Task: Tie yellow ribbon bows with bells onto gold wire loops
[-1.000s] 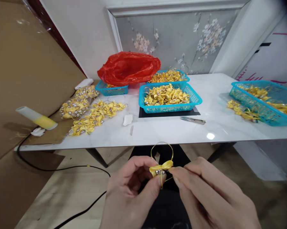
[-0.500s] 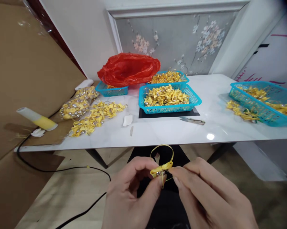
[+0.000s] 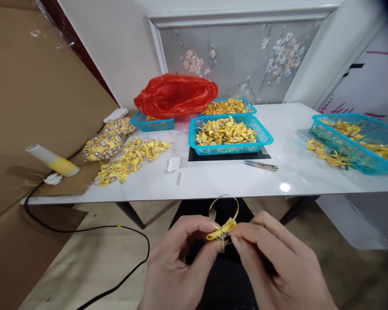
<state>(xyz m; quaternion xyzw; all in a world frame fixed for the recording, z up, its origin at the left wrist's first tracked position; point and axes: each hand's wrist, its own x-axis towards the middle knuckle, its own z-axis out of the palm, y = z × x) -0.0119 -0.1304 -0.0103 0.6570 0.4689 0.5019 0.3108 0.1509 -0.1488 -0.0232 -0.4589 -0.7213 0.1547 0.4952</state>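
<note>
Between my two hands, above my lap and in front of the table edge, is a small yellow ribbon bow (image 3: 222,230) with silvery bells beneath it and a thin gold loop standing up from it. My left hand (image 3: 184,258) pinches the bow's left side between thumb and forefinger. On the other side, the thumb and forefinger of my right hand (image 3: 274,258) are pressed together at the bow's right end. Short cord ends hang below the bow, and my fingertips partly hide the bells.
On the white table (image 3: 213,181) stand a blue basket (image 3: 231,150) full of similar bows, another basket (image 3: 349,146) at right and thread snips (image 3: 261,165). A red plastic bag (image 3: 174,97) lies behind. Loose bows (image 3: 132,159) and a yellow-based tube (image 3: 53,160) are at left.
The bow and its loop have shifted slightly right. My right fingertips have come in closer, from pinching beside the bow to touching its right end. My left hand keeps its pinch.
</note>
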